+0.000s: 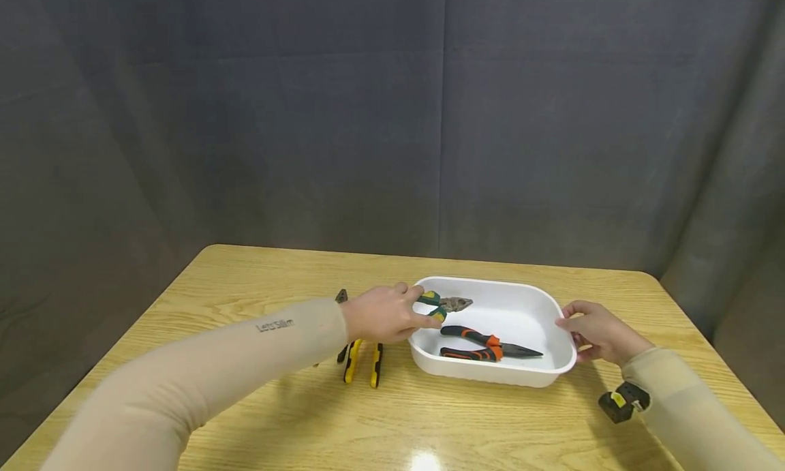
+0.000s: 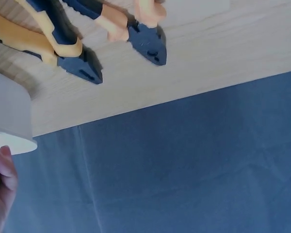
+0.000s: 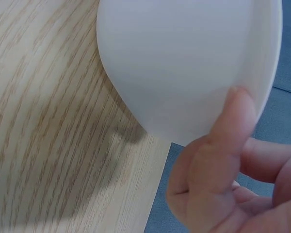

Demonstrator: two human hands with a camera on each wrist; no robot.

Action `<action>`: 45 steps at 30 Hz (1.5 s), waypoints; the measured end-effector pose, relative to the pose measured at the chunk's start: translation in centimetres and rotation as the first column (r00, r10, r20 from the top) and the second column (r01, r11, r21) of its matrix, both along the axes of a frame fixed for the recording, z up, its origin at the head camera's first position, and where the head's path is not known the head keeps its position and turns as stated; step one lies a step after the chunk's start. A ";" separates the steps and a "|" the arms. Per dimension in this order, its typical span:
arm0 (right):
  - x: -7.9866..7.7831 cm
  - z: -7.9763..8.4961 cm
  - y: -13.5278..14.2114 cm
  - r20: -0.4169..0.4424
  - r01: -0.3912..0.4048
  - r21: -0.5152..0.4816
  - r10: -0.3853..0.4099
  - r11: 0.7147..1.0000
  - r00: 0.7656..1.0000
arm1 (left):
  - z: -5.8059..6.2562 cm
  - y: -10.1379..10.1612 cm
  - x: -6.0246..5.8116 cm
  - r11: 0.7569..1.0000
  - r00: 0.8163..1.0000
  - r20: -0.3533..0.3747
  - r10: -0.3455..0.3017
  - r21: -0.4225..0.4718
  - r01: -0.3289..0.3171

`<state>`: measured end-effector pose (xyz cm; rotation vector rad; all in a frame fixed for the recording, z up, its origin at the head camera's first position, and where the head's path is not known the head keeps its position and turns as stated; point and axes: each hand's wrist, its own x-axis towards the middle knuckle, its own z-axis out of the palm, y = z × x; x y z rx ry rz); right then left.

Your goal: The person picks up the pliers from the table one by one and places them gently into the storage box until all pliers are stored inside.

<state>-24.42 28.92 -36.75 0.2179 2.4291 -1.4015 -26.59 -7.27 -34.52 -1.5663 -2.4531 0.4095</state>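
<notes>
My left hand (image 1: 385, 313) holds a pair of combination pliers (image 1: 455, 304) by its green and yellow handles. It reaches over the left end of a white plastic tray (image 1: 490, 373), the metal jaws pointing right inside it. Long-nose pliers (image 1: 490, 347) with black and orange handles lie on the tray floor, tips to the right. At the tray's right end, my right hand (image 1: 604, 331) pinches the rim; its thumb and fingers show close up in the right wrist view. Only part of the left hand (image 2: 1, 182) appears in the left wrist view, beside the tray wall (image 2: 9, 104).
Pliers with yellow and black handles (image 1: 353, 360) lie on the wooden table (image 1: 331, 423), partly under the left forearm. Next to them are other pliers (image 2: 148, 42) with dark jaws, mostly hidden in the head view. A dark grey curtain (image 1: 368, 150) hangs behind the table's far edge.
</notes>
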 end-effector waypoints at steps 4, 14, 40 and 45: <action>0.0 -0.1 0.1 -0.001 -0.001 0.003 0.001 1.000 1.000 | 0.3 0.9 -0.1 0.999 1.000 -0.017 -0.019 -0.049 0.018; 0.0 -0.4 -0.1 -0.008 0.010 -0.009 -0.010 1.000 1.000 | 0.7 3.0 -0.4 0.989 0.999 -0.030 -0.039 -0.147 0.034; 0.6 -0.3 -0.4 -0.020 0.019 -0.015 -0.020 1.000 1.000 | 0.6 7.6 -0.9 0.959 1.000 -0.002 -0.027 -0.281 0.025; 0.8 -0.4 -0.4 -0.028 0.014 -0.022 -0.015 1.000 1.000 | 0.2 8.1 -1.0 0.954 0.998 -0.009 -0.056 -0.294 0.051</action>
